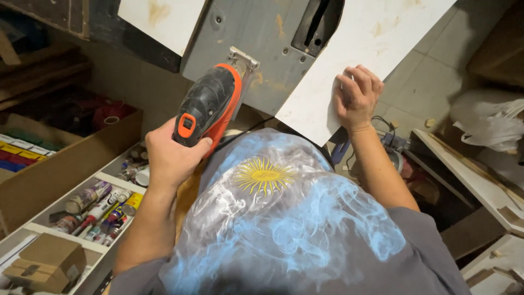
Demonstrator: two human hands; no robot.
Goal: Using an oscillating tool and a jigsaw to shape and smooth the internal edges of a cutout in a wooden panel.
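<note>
My left hand [172, 155] grips the handle of an orange and black jigsaw [210, 104], whose metal base plate [243, 57] rests on a grey work surface [256, 49]. My right hand [357, 98] lies flat on the near edge of a white board [360, 43] that sits on the grey surface and overhangs it toward me. The saw stands to the left of that board, apart from it. The blade is hidden under the tool.
A second white panel [164, 19] lies at the far left of the grey surface. Low on the left, a white shelf [103, 180] holds spray cans and tubes beside cardboard boxes [46, 262]. White offcuts [469, 175] and a plastic bag [488, 123] sit on the right.
</note>
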